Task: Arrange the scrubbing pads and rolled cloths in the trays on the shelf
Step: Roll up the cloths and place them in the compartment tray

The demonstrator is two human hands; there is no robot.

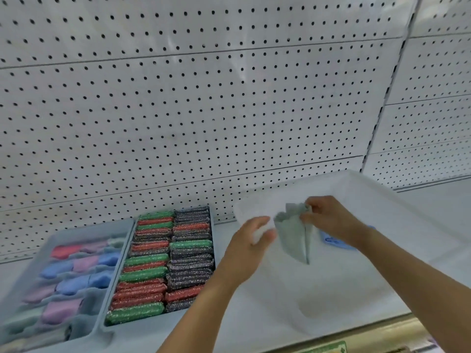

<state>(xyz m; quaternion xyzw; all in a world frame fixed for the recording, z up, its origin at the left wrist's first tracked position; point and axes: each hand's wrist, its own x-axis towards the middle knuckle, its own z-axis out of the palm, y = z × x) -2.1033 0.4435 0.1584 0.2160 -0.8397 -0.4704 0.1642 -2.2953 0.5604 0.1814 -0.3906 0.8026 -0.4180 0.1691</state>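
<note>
Rolled cloth, pale green (293,233), hangs unrolled from the right hand (328,220), whose fingers (307,212) pinch its top corner above the white bin (382,200). The left hand (248,248) hovers beside it, fingers spread and holding nothing. Leftward on the shelf (229,324), the scrubbing pads (163,261) fill their tray (107,329); the cloth tray (15,296) looks largely stocked, so little seems left.

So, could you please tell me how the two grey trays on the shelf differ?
The left tray holds soft rolled cloths in pink, blue and lilac; the right tray holds glittery scrubbing pads in red, green and dark grey. The pads are packed tightly; the cloths sit looser. Both trays stand side by side.
</note>
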